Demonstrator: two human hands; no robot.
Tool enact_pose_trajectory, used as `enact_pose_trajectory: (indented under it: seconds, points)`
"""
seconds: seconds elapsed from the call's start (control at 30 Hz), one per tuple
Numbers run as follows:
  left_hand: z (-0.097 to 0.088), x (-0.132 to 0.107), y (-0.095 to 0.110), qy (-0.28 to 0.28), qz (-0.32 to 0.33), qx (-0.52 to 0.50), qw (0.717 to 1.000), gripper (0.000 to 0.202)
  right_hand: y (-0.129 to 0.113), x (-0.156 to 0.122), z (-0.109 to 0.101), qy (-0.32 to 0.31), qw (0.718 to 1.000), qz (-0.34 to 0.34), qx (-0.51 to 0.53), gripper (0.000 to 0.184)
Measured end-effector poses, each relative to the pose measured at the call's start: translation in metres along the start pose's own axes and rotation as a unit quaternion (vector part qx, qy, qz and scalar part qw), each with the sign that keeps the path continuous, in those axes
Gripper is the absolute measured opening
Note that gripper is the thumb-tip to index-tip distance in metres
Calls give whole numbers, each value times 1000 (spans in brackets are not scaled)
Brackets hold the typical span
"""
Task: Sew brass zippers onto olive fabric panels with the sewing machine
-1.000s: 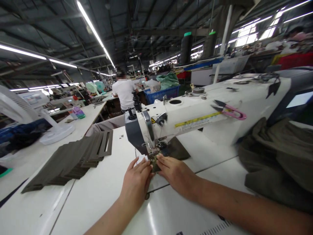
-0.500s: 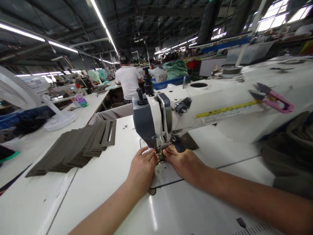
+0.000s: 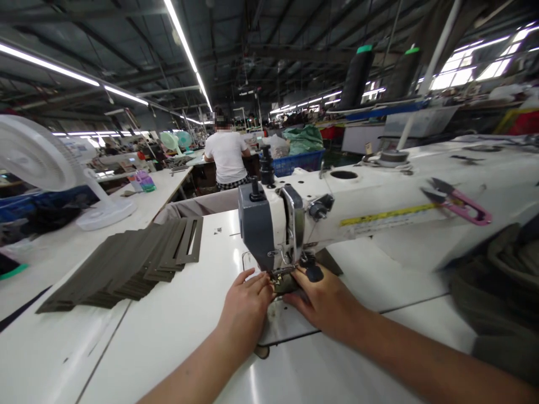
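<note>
An olive-green fabric piece (image 3: 287, 284) lies under the presser foot of the sewing machine (image 3: 257, 230), with another part of it showing behind the needle area. My left hand (image 3: 248, 306) rests left of the foot, fingers bent together at the fabric's edge, one finger lifted apart. On the other side, my right hand (image 3: 330, 297) has its thumb and fingers around the fabric's right edge. Its fingertips are partly hidden by a dark round machine part (image 3: 314, 272). The needle itself is too small to make out.
Flat olive-green pieces (image 3: 126, 261) lie fanned out on the left. Pink-handled snips (image 3: 463, 203) sit on the machine arm, above dark fabric (image 3: 501, 286) at the right. A white fan (image 3: 105, 210) stands left. A person in a white shirt (image 3: 227, 157) sits ahead.
My right thumb has moved apart from the fingers and nearer to me, and more of the fabric shows between my hands. My left hand stays beside the foot. The whole view has shifted slightly.
</note>
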State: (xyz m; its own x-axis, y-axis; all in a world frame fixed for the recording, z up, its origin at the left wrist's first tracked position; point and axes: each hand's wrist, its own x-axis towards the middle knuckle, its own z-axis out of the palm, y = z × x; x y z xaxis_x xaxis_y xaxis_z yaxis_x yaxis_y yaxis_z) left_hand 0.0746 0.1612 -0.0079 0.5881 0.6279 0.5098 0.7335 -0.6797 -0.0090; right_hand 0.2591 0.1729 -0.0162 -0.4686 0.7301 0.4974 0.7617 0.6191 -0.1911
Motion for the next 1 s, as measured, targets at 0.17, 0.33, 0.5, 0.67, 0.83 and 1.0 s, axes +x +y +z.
enact_pose_trajectory:
  seconds: [0.17, 0.33, 0.5, 0.67, 0.83, 1.0]
  points:
    - [-18, -6, 10, -29, -27, -38, 998, 14, -14, -21, -22, -13, 989, 13, -144, 45]
    - [-36, -20, 44, -43, 70, -81, 993, 42, -39, -81, -33, 53, 975, -126, -173, 27]
    - [-36, -19, 65, -139, 149, -71, 976, 52, -43, -95, -41, 37, 989, -98, -101, 31]
    - [-31, -13, 73, -119, 190, 14, 975, 32, -33, -97, -64, 70, 994, -85, -18, 29]
    - [-36, -4, 70, -119, -28, -183, 976, 29, -36, -113, -78, 12, 966, 102, 239, 25]
    - [-34, 0, 70, -71, -254, -442, 857, 39, -56, -77, -57, -157, 660, 364, 638, 38]
